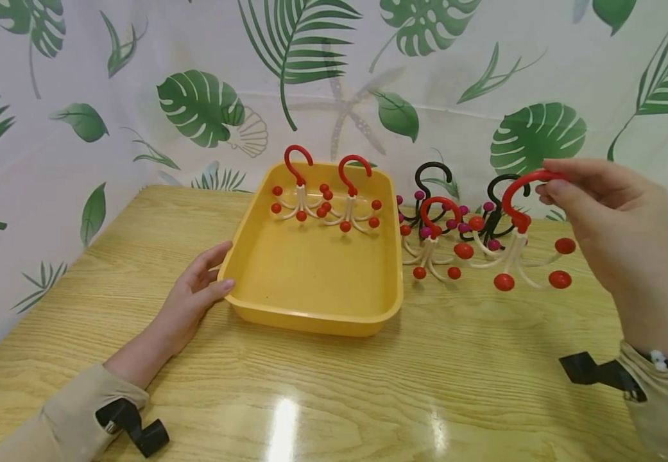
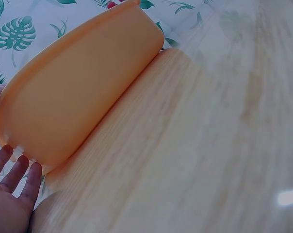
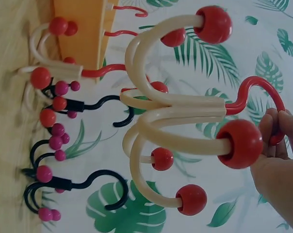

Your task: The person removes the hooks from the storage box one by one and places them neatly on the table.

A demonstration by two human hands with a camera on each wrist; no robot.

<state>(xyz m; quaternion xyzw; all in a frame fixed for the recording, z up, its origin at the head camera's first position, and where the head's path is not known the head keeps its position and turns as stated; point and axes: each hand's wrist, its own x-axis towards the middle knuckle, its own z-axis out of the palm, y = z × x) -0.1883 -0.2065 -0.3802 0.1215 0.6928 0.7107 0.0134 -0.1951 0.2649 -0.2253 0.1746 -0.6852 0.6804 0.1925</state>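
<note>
My right hand (image 1: 616,218) pinches the red hook of a cream multi-arm hanger (image 1: 517,247), holding it up over the right of the table. Curved arms tipped with red balls spread from this hanger's stem in the right wrist view. At the yellow tray (image 1: 310,282), my left hand (image 1: 195,289) grips the left rim, thumb over the edge and fingers along the outer wall. Two cream hangers with red hooks, a left one (image 1: 301,199) and a right one (image 1: 351,205), stand toward the back inside the tray.
Right of the tray, another cream hanger with a red hook (image 1: 430,250) stands on the wooden table (image 1: 368,385). Behind it are two black hangers with pink balls, one nearer the tray (image 1: 423,208) and one farther right (image 1: 491,221). A leaf-patterned cloth (image 1: 195,38) hangs behind.
</note>
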